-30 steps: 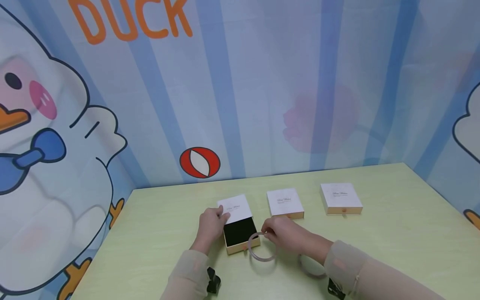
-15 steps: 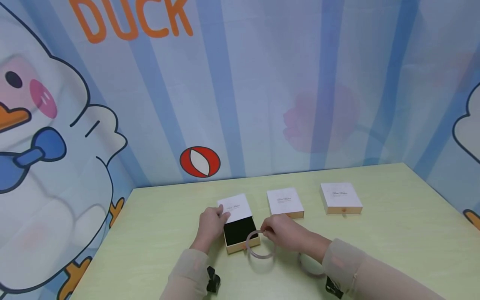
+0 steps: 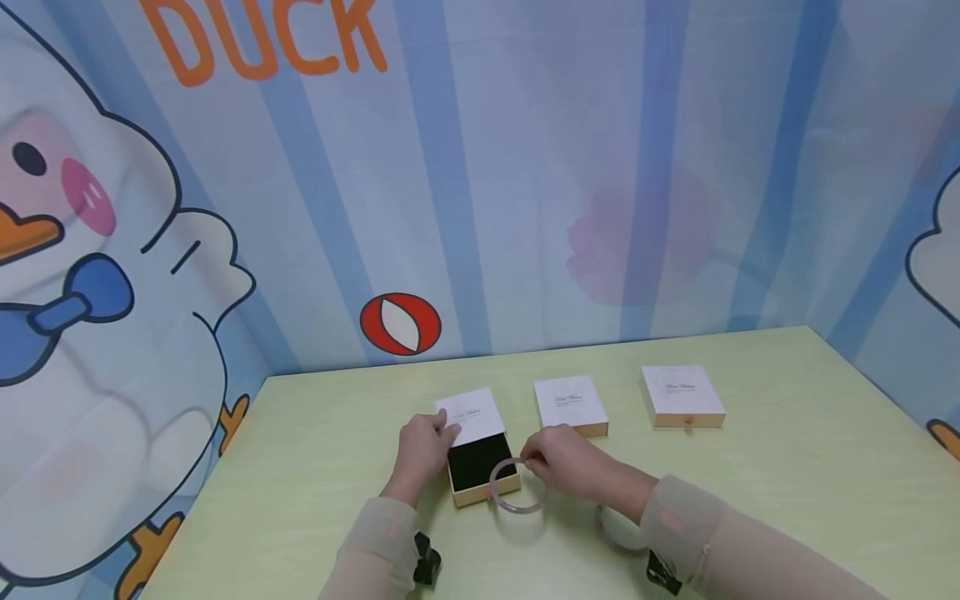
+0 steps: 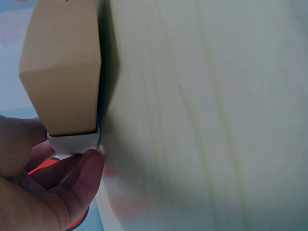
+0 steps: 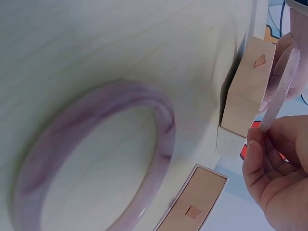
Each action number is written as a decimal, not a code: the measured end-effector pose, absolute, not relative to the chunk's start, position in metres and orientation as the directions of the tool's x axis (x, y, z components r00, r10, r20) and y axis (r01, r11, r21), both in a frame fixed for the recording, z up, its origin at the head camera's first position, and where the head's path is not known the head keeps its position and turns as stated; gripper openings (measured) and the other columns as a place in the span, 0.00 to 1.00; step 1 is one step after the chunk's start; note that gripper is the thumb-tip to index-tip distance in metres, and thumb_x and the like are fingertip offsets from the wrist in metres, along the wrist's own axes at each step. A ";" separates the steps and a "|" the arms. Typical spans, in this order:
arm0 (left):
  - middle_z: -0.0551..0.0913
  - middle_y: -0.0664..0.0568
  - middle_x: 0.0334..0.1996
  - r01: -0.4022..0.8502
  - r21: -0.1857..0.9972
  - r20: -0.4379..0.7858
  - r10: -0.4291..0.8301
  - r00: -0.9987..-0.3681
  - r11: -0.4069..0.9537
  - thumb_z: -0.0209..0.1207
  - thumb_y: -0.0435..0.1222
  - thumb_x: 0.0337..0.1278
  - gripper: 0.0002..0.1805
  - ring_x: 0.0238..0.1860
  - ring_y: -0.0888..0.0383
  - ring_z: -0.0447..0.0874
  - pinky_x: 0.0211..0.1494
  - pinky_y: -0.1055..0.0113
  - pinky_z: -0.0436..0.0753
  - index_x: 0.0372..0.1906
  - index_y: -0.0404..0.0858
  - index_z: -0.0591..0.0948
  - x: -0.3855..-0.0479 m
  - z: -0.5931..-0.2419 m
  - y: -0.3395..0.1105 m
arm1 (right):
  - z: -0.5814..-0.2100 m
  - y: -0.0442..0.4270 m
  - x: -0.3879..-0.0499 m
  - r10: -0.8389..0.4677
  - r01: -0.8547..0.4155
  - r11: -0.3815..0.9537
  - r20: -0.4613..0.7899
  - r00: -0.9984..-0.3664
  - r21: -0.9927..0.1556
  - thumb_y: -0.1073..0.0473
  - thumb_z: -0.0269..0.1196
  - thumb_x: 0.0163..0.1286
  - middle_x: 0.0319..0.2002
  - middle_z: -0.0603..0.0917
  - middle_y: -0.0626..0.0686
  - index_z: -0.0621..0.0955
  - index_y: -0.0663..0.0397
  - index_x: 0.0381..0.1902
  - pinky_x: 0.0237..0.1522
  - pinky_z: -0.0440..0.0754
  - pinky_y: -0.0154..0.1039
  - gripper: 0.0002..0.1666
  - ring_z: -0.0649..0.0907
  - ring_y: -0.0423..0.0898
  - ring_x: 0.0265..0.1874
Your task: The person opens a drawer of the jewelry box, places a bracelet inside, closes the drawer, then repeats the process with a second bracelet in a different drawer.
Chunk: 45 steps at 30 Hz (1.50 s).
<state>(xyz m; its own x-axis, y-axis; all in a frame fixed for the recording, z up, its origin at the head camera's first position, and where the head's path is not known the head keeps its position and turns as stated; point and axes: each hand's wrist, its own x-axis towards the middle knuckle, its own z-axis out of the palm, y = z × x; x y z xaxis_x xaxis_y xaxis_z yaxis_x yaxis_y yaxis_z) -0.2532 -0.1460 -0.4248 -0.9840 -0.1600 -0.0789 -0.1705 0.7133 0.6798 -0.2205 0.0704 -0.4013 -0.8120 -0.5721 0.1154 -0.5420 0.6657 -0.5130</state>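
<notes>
A white gift box [image 3: 471, 415] stands partly open, its tan drawer [image 3: 486, 493] slid toward me, showing a black lining [image 3: 480, 461]. My left hand [image 3: 422, 454] grips the box's white sleeve at its left side, thumb on top; fingertips press its side in the left wrist view. My right hand [image 3: 573, 462] pinches a pale pinkish bangle [image 5: 281, 91] by its edge. That bangle hangs tilted over the drawer's front right corner. A second, mauve-streaked bangle [image 5: 166, 130] lies on the table below my right wrist, partly hidden by the forearm in the head view.
Two more closed white boxes with tan fronts stand to the right, a middle box [image 3: 572, 402] and a far right box [image 3: 682, 392]. The pale green table [image 3: 337, 467] ends at a striped cartoon backdrop [image 3: 525, 208].
My right hand has shifted slightly left and away from me, carrying the bangle a little farther over the drawer's front. My left hand and the box look unmoved.
</notes>
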 end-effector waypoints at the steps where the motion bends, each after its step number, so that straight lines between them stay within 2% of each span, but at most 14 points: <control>1: 0.74 0.45 0.63 -0.171 0.680 -0.080 -0.160 -0.984 0.714 0.58 0.39 0.63 0.24 0.49 0.54 0.73 0.41 0.65 0.73 0.61 0.35 0.73 -0.253 -0.425 -0.146 | -0.401 0.070 -0.221 -0.570 -0.539 0.666 0.115 -0.814 -0.516 0.69 0.60 0.62 0.31 0.86 0.53 0.86 0.62 0.34 0.29 0.76 0.31 0.07 0.79 0.42 0.29; 18: 0.74 0.45 0.63 -0.185 0.686 -0.088 -0.173 -0.981 0.704 0.57 0.39 0.63 0.24 0.49 0.54 0.73 0.43 0.64 0.73 0.62 0.36 0.73 -0.254 -0.424 -0.146 | -0.400 0.064 -0.222 -0.518 -0.513 0.685 0.149 -0.842 -0.518 0.70 0.59 0.61 0.29 0.86 0.55 0.85 0.67 0.32 0.26 0.75 0.31 0.08 0.77 0.41 0.26; 24: 0.74 0.45 0.63 -0.177 0.681 -0.081 -0.166 -0.983 0.710 0.58 0.39 0.63 0.24 0.47 0.54 0.73 0.39 0.66 0.72 0.61 0.36 0.73 -0.253 -0.424 -0.146 | -0.400 0.062 -0.222 -0.504 -0.505 0.694 0.153 -0.850 -0.514 0.70 0.59 0.60 0.28 0.85 0.55 0.85 0.67 0.31 0.24 0.74 0.31 0.08 0.76 0.41 0.24; 29: 0.74 0.44 0.62 -0.169 0.682 -0.078 -0.159 -0.984 0.712 0.58 0.39 0.63 0.24 0.45 0.54 0.73 0.37 0.66 0.72 0.61 0.35 0.73 -0.253 -0.424 -0.145 | -0.398 0.060 -0.222 -0.488 -0.488 0.709 0.144 -0.861 -0.508 0.70 0.59 0.60 0.27 0.85 0.54 0.85 0.66 0.30 0.24 0.74 0.32 0.07 0.76 0.40 0.23; 45: 0.73 0.46 0.63 -0.182 0.683 -0.088 -0.168 -0.982 0.708 0.57 0.39 0.63 0.24 0.51 0.55 0.74 0.43 0.64 0.73 0.62 0.36 0.72 -0.254 -0.424 -0.145 | -0.397 0.056 -0.224 -0.415 -0.379 0.756 0.056 -0.908 -0.534 0.68 0.60 0.60 0.25 0.83 0.51 0.84 0.63 0.29 0.21 0.72 0.31 0.06 0.74 0.40 0.18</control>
